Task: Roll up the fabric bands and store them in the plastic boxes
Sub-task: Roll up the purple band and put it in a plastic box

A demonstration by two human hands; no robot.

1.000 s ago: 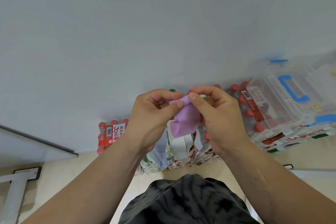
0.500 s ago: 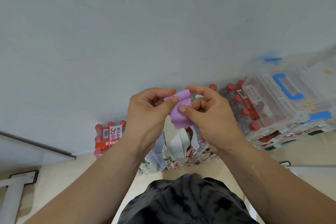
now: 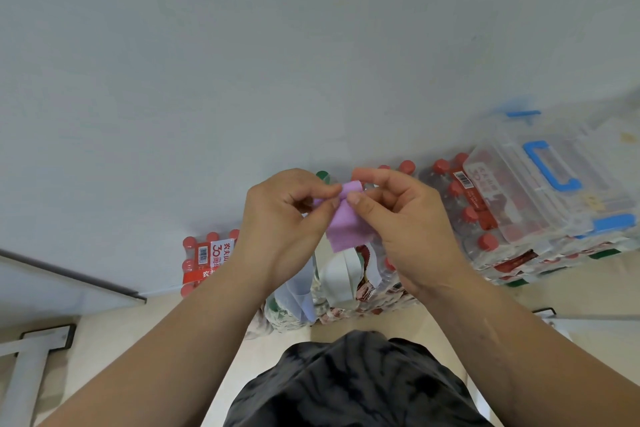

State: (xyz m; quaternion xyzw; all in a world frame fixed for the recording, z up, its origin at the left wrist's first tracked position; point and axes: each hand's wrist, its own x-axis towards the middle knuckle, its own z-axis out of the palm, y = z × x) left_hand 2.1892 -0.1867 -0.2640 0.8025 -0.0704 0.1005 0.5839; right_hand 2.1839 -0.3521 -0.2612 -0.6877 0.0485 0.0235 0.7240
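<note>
A purple fabric band (image 3: pixel 346 227) is pinched between both hands at chest height, its top end curled into a small roll and its loose tail hanging down. My left hand (image 3: pixel 280 229) grips the left side of the roll with thumb and fingers. My right hand (image 3: pixel 405 225) holds the right side, thumb pressed on the front of the band. Below them hang a white band (image 3: pixel 337 276) and a pale blue band (image 3: pixel 299 282), draped over the bottle packs. A clear plastic box (image 3: pixel 554 191) with a blue handle and blue latches sits to the right, lid closed.
Shrink-wrapped packs of red-capped water bottles (image 3: pixel 460 208) line the base of a plain grey wall, with another pack (image 3: pixel 207 260) to the left. A grey metal frame (image 3: pixel 24 367) stands on the beige floor at the lower left. My dark patterned clothing fills the bottom centre.
The roll at the top of the purple band has grown tighter as both hands turned it. The hanging tail is a little shorter than a second ago. The view shifted slightly.
</note>
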